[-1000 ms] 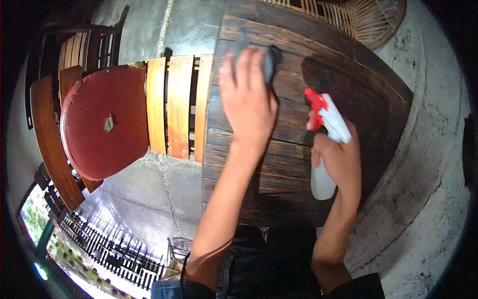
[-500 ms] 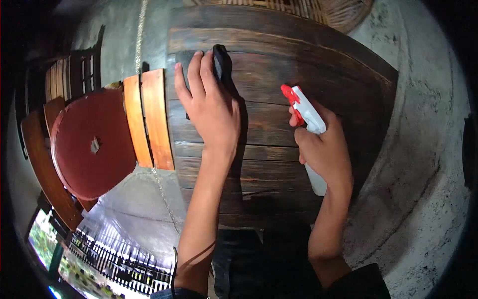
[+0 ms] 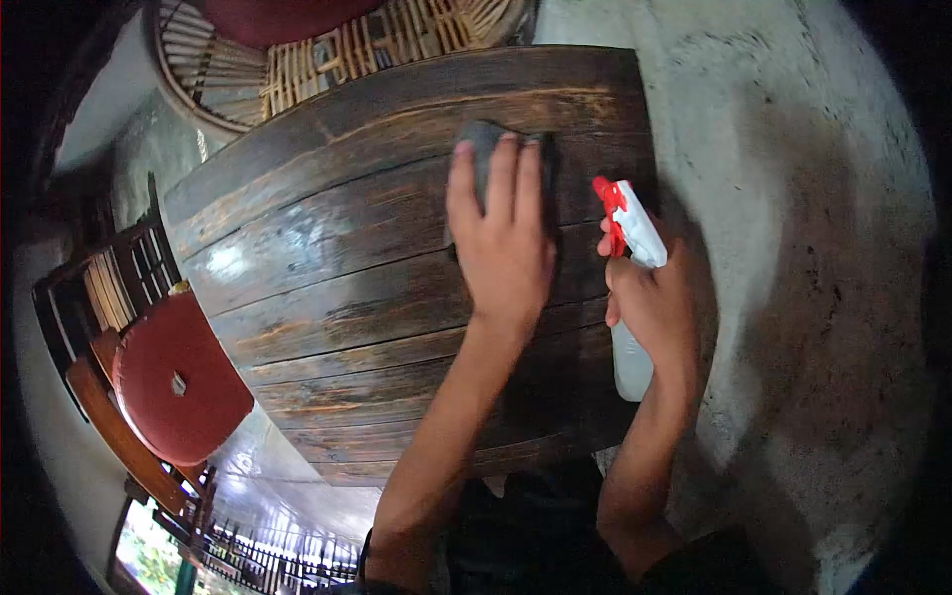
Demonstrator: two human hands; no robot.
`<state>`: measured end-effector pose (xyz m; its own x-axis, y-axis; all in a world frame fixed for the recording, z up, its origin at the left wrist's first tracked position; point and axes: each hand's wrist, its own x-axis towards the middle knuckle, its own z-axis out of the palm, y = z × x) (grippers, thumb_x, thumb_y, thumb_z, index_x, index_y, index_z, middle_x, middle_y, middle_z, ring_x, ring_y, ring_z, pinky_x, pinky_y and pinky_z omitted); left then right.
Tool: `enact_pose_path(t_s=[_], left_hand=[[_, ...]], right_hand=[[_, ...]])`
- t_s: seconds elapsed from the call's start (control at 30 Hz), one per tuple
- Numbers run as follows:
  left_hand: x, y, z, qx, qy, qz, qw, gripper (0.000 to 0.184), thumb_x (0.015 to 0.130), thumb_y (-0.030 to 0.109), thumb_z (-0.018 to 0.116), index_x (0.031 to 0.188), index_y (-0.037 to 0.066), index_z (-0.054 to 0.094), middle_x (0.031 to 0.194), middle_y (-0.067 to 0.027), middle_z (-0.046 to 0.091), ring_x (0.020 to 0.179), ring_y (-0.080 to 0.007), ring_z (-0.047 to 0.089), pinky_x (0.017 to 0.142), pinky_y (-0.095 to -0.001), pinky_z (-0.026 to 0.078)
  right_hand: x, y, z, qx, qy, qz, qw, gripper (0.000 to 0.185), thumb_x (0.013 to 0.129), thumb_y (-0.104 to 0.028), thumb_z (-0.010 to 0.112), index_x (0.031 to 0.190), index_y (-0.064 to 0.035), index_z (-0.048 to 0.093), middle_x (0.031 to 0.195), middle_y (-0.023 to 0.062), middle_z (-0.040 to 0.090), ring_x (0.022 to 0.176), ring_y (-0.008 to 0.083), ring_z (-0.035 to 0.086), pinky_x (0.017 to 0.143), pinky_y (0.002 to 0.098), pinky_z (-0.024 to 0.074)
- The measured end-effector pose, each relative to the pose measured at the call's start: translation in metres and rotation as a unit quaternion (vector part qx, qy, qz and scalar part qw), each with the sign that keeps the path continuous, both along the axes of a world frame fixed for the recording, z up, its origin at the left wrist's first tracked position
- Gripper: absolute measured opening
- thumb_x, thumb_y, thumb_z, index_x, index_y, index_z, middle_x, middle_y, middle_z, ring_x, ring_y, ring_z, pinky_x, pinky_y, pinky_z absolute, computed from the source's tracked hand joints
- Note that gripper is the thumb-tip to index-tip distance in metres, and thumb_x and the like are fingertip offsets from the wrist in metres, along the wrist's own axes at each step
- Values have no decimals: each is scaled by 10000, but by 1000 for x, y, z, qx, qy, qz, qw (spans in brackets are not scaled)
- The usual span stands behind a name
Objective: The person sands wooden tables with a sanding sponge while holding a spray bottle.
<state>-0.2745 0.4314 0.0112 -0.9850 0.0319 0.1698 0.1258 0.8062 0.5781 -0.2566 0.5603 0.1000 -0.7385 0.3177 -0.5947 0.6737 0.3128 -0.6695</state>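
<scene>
My left hand (image 3: pixel 508 243) presses a dark grey cloth (image 3: pixel 482 137) onto the wooden table (image 3: pixel 347 258), with its fingers stretched over the cloth and its palm hiding part of it. In my right hand (image 3: pixel 656 307) is a spray bottle (image 3: pixel 633 369) with a white-and-red spray head and a pale body. My fingers wrap around its neck, close to the red trigger. The bottle is tilted, above the right part of the table.
A round rattan chair (image 3: pixel 327 59) with a red cushion stands beyond the far edge. To the left is a wooden chair with a red seat (image 3: pixel 183 377). Concrete floor (image 3: pixel 793 297) lies along the right side of the table.
My view has turned and shifted. My left hand has slid the cloth from near the table's left edge across to the right, closer to my right hand, which still holds the spray bottle.
</scene>
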Motion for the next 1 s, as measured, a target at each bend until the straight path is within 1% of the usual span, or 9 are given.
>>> enact_pose_path(t_s=[0.07, 0.17, 0.23, 0.43, 0.67, 0.77, 0.83, 0.97, 1.0], left_hand=[[-3, 35, 1, 28, -9, -51, 998, 795, 694, -90, 650, 1463, 93, 567, 1494, -127, 545, 1458, -482, 393, 1226, -540, 363], [-8, 77, -11, 60, 15, -118, 991, 657, 808, 73, 676, 1457, 106, 581, 1496, -112, 537, 1465, -440, 407, 1232, -530, 362], [-12, 80, -11, 26, 23, -163, 986, 604, 848, 143, 664, 1446, 113, 589, 1491, -99, 538, 1469, -416, 413, 1235, -517, 360], [-8, 35, -16, 58, 39, -134, 989, 546, 864, 139, 657, 1407, 105, 614, 1452, -78, 555, 1462, -353, 437, 1230, -488, 364], [-17, -82, -15, 56, 57, -45, 996, 567, 833, 68, 651, 1397, 112, 616, 1436, -77, 577, 1421, -369, 476, 1201, -485, 395], [-30, -167, -11, 46, 31, 14, 998, 738, 705, -40, 698, 1419, 101, 579, 1447, -93, 574, 1413, -400, 468, 1203, -497, 391], [-37, -224, -7, 20, 31, 64, 997, 768, 691, -59, 704, 1432, 81, 556, 1449, -123, 567, 1415, -418, 458, 1223, -506, 358], [-48, -326, -9, -8, 91, 162, 983, 667, 765, -65, 680, 1411, 34, 546, 1406, -184, 583, 1393, -402, 478, 1231, -513, 332], [-49, -344, -10, -12, 102, 169, 980, 650, 762, -55, 692, 1390, 31, 550, 1407, -174, 578, 1379, -410, 482, 1230, -510, 337]], right_hand=[[1, 18, 6, 8, -4, -17, 1000, 212, 871, -27, 560, 1064, -25, 647, 839, 53, 638, 596, 131, 623, 451, 307, 502], [5, 39, 8, -4, 11, -5, 1000, 251, 873, -8, 560, 1111, -17, 642, 870, 60, 642, 548, 133, 595, 449, 300, 495], [6, 40, 11, -19, 32, -88, 995, 312, 877, 20, 555, 1180, 0, 631, 923, 68, 651, 543, 135, 579, 438, 304, 481], [6, 9, 5, -26, 30, -58, 998, 453, 837, 61, 519, 1270, 20, 646, 999, 87, 678, 534, 132, 554, 443, 308, 459], [-17, -95, 8, -53, 35, 28, 998, 460, 818, 57, 516, 1253, 29, 661, 989, 89, 690, 525, 119, 548, 458, 298, 461], [-33, -150, 7, -103, 33, 59, 992, 454, 813, 60, 526, 1243, 26, 669, 974, 80, 690, 527, 114, 554, 453, 288, 454], [-46, -196, 16, -88, 17, 75, 993, 422, 820, 57, 536, 1215, 25, 679, 947, 57, 683, 529, 105, 557, 443, 285, 452], [-67, -273, 16, -150, 0, 132, 980, 290, 860, 24, 559, 1125, 21, 677, 901, 18, 660, 544, 84, 555, 440, 270, 447], [-71, -287, 12, -152, 0, 151, 977, 356, 826, 43, 534, 1150, 29, 680, 915, 43, 669, 528, 96, 546, 440, 278, 449]])
